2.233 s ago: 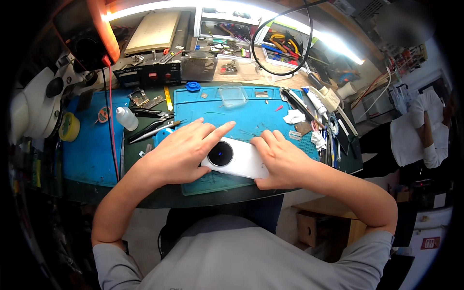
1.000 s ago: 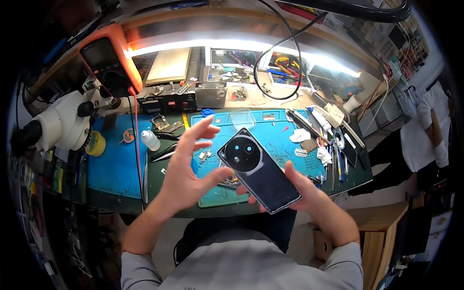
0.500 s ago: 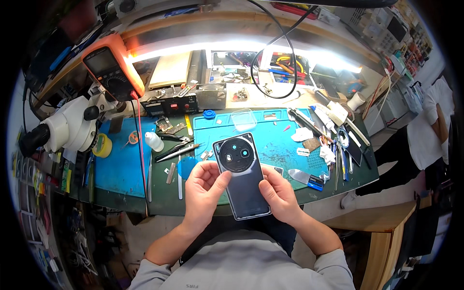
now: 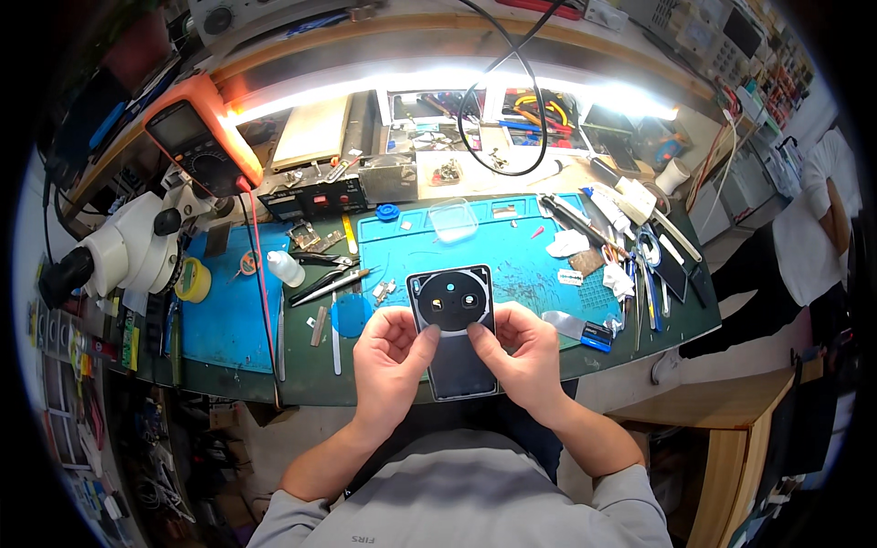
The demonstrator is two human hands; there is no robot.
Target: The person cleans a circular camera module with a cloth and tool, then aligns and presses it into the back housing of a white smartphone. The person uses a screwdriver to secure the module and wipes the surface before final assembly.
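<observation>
A dark smartphone (image 4: pixel 461 370) is held upright in front of me, over the near edge of the bench, with its back toward me. Its large round camera ring (image 4: pixel 452 301) sits near the top, and a pale border runs around the edge. My left hand (image 4: pixel 388 361) grips the left side, thumb on the back just below the ring. On the opposite side my right hand (image 4: pixel 521 356) holds it the same way, its thumb also under the ring. The remaining fingers of both hands curl behind the phone and are partly hidden.
A blue repair mat (image 4: pixel 411 247) covers the green bench. Tweezers (image 4: pixel 331 285) and a white bottle (image 4: pixel 286 268) lie left; tools and a blue-handled scraper (image 4: pixel 596 336) lie right. An orange multimeter (image 4: pixel 203 137) and a white microscope (image 4: pixel 114 247) stand left. A person (image 4: pixel 808 219) stands at right.
The phone has turned from a slant to nearly straight and its top has tipped. My right hand has moved up its side, bringing the thumb onto the back below the camera ring.
</observation>
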